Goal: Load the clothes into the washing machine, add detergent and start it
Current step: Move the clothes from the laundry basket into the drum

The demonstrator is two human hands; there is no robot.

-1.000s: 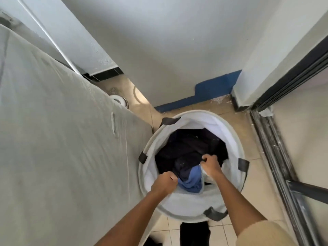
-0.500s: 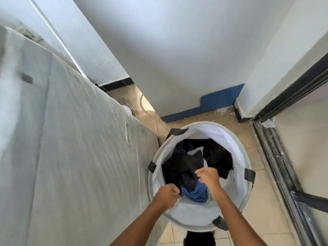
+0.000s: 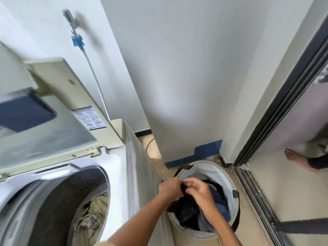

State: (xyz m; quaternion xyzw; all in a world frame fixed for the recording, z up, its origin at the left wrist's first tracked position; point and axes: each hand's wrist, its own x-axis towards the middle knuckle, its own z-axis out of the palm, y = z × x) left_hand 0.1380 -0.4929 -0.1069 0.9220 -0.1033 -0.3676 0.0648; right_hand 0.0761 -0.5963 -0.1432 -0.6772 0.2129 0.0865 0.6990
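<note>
The lid (image 3: 53, 132) stands raised at the back of the washing machine (image 3: 131, 157), which leaves the drum (image 3: 71, 201) open from above for loading; beige clothes (image 3: 92, 215) already lie at the bottom of it. Just right of the washing machine, over the near side of the laundry basket (image 3: 221, 176), the left hand (image 3: 169, 188) has its grip closed tight on the top of a dark garment (image 3: 188, 205). The right hand (image 3: 198, 190), a little farther from the washing machine, curls its fingers on the same edge and seems to pinch it, probably so the two hands can gather the piece in one bunch before carrying it across. The rest of the garment hangs inside the basket, beside a blue garment (image 3: 220, 201) on the side away from the washing machine. The basket stands on the floor close against the washing machine's side, so each lift is a short one. No detergent can be seen.
</note>
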